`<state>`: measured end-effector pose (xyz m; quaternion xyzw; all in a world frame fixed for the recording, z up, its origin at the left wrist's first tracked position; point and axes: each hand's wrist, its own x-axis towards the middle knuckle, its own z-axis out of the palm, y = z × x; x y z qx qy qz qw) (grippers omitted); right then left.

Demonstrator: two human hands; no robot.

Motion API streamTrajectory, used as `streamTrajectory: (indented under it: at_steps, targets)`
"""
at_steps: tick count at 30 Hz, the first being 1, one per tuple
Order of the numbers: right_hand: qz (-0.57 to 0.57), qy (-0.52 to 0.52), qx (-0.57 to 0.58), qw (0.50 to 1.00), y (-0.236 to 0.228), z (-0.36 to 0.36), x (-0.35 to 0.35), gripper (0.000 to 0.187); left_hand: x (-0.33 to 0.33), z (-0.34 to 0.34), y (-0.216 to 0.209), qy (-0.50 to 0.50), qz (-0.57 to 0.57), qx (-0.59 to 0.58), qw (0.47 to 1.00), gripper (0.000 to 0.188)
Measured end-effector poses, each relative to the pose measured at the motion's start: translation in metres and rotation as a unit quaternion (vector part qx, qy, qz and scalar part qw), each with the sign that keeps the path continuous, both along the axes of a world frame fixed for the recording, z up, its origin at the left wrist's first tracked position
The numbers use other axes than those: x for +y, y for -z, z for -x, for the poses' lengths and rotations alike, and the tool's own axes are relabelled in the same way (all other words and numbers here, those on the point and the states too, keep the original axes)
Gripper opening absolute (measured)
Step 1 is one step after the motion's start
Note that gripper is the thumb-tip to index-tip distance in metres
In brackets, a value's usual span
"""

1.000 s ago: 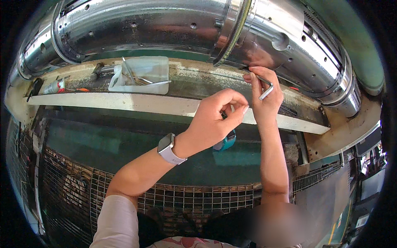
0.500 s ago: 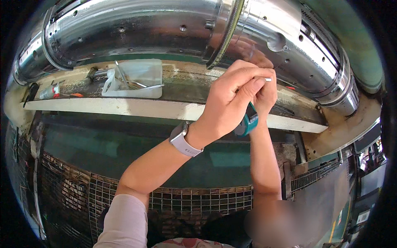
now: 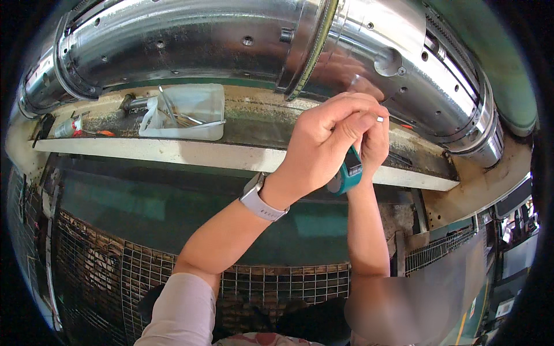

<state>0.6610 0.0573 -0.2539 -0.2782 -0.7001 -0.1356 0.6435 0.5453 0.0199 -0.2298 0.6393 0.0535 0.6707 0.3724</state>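
Observation:
My left hand (image 3: pixel 326 135), with a grey-strapped watch (image 3: pixel 261 199) on its wrist, is closed in front of my right hand. Its thumb and index finger press together near a small pale tip (image 3: pixel 380 119), too little of which shows to name it. Partly behind it is my right hand (image 3: pixel 376 141), also closed, with its fingers largely covered. Against its palm hangs a teal instrument (image 3: pixel 348 175) with a curved frame and a dark panel, perhaps a measuring tool; its upper part is hidden by my hands. Both hands are just below the shiny metal cylinder (image 3: pixel 202 49).
A clear plastic tray (image 3: pixel 213 124) with several thin metal tools lies on the ledge (image 3: pixel 156 149) at left. A small can (image 3: pixel 68 128) stands farther left. A toothed ring (image 3: pixel 314 55) circles the cylinder. Wire mesh (image 3: pixel 283 282) lies below, near my body.
Both hands have shifted slightly down and keep their closed hold. Less of the small pale tip shows between the fingers. The teal instrument has moved slightly down with them.

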Motion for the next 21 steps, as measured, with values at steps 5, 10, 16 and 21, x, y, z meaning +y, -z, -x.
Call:
streamTrajectory:
  at_steps: [5,10,16,21]
  targets:
    - [0.013,-0.067,-0.018,0.998,-0.013,-0.013,-0.018,0.013,-0.022,0.011,0.019,-0.052,0.093,-0.056,0.993,0.023]
    - [0.23,-0.127,-0.092,0.96,0.007,-0.034,-0.043,0.008,0.002,0.076,0.097,-0.273,0.13,0.317,0.899,0.03]
    - [0.353,-0.034,-0.115,0.928,0.007,-0.063,-0.018,0.018,0.02,0.111,0.141,-0.445,0.085,0.52,0.724,0.037]
    - [0.338,-0.032,-0.153,0.928,-0.006,-0.06,-0.002,0.022,0.026,0.112,0.138,-0.446,0.108,0.551,0.697,0.034]
